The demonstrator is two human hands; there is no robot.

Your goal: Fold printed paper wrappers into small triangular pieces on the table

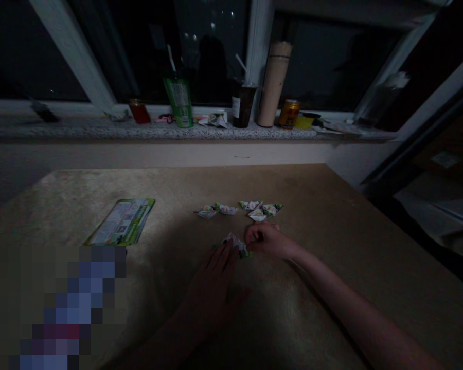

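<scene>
A small folded piece of printed paper lies on the brown table. My left hand lies flat with fingers stretched out, its fingertips pressing on the near left of the paper. My right hand is curled, pinching the paper's right edge between thumb and fingers. Just beyond the hands sits a row of several small folded paper pieces of the same green and white print.
A green and white leaflet lies flat at the left of the table. A blurred-out patch covers the near left corner. On the stone windowsill stand a green cup, a dark bottle, a tall beige tube, and cans.
</scene>
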